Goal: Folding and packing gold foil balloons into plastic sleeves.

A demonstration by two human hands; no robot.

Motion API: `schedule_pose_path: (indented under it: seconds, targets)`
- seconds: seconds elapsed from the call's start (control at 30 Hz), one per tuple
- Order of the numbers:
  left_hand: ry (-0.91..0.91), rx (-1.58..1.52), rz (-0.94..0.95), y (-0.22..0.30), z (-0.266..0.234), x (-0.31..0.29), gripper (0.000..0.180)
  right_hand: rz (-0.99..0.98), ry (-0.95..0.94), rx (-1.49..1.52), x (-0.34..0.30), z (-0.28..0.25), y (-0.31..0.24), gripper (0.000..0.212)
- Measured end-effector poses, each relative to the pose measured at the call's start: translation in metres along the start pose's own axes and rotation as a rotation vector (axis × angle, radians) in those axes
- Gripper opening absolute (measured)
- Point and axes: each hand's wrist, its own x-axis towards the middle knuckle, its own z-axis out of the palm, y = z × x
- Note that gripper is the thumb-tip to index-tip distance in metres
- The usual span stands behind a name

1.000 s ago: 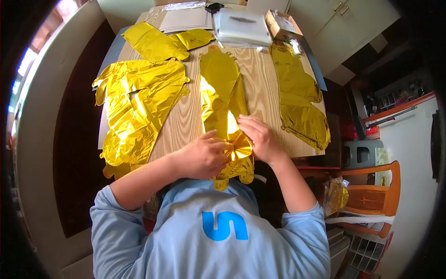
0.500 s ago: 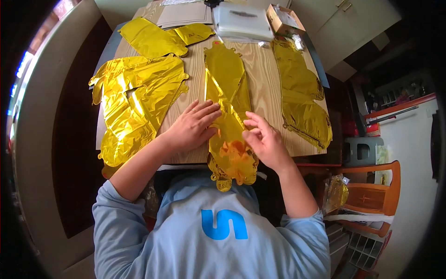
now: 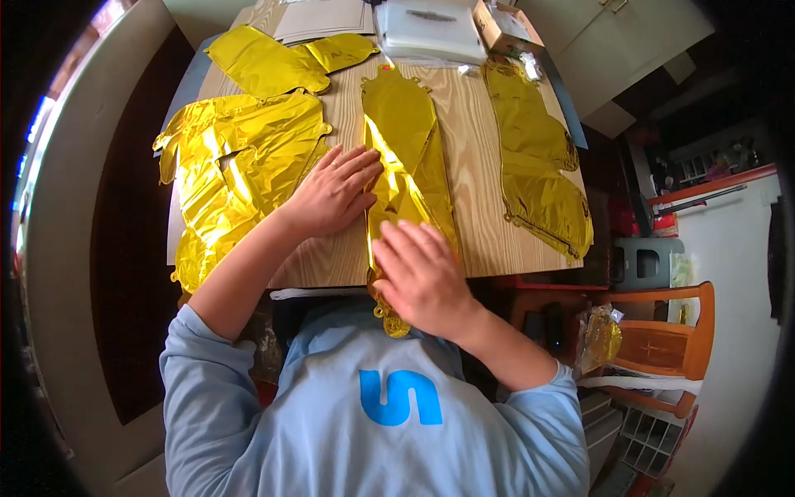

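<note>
A long gold foil balloon (image 3: 402, 178) lies flat down the middle of the wooden table (image 3: 476, 190), its near end hanging past the edge. The left hand (image 3: 335, 192) rests along its left border, fingers straight, gripping nothing. The right hand (image 3: 426, 277) is spread palm down over the lower part, fingers loose; I can't tell whether it touches.

Left of the left hand lies a crumpled foil sheet (image 3: 236, 199), with a bent foil piece (image 3: 265, 62) beyond it. Right of the right hand, near the table's edge, is another foil piece (image 3: 538, 157). Beyond both hands sit grey boards (image 3: 325, 23), clear plastic bags (image 3: 431, 37) and a box (image 3: 494, 39). Off to the right stand a wooden chair (image 3: 654, 348), a grey stool (image 3: 671, 263) and pale cupboards (image 3: 646, 50).
</note>
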Motion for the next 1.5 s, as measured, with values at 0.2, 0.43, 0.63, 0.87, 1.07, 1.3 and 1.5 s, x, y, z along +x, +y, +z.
schedule_pose_path:
  seconds: [0.2,0.43,0.63,0.87,1.07,1.3,1.5]
  targets:
    - [0.007,0.068,0.002,-0.022,0.008,0.016,0.055,-0.091,-0.154,-0.059,-0.032,0.032,-0.009,0.053]
    - [0.088,0.144,-0.073,-0.028,0.01,0.024,0.062,0.024,0.029,0.194,-0.021,0.007,0.019,0.034]
    - [0.006,0.185,-0.109,-0.004,0.012,0.008,0.067,-0.005,-0.043,0.062,-0.004,0.014,0.021,0.042]
    - [0.011,0.147,-0.124,0.0,0.008,0.01,0.067,0.007,-0.202,0.04,-0.01,0.023,0.017,0.048]
    - [-0.044,0.145,-0.183,0.002,0.006,0.009,0.069,0.003,-0.094,0.061,0.004,0.023,0.009,0.05]
    - [0.006,0.16,-0.149,-0.001,0.013,0.009,0.071,0.096,-0.102,-0.021,0.001,0.047,0.004,0.057]
    - [-0.022,0.132,-0.109,-0.002,0.006,0.009,0.085,0.11,-0.11,-0.053,-0.001,0.05,0.003,0.059]
